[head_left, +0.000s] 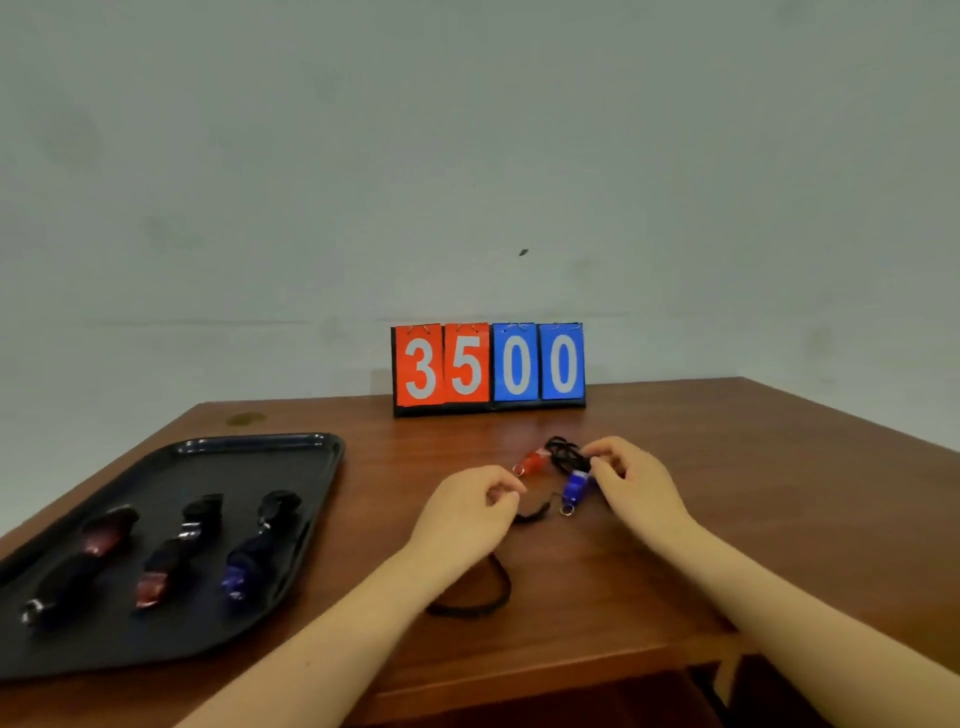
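Note:
A blue whistle (574, 486) with a metal ring lies on the wooden table (727, 467) between my hands. Its black cord (470, 605) loops back under my left wrist. My right hand (636, 486) pinches the cord just above the blue whistle. My left hand (467, 506) has its fingers curled round a stretch of the same cord, which pokes out beside its fingertips. A red whistle (532, 460) with a bunched black cord (563, 451) lies just behind, close to my right fingertips.
A black tray (260, 449) at the left holds three whistles with cords wound round them, two reddish and one blue (244, 564). A flip scoreboard (488, 366) reading 3500 stands at the table's far edge against the wall. The table's front edge runs below my forearms.

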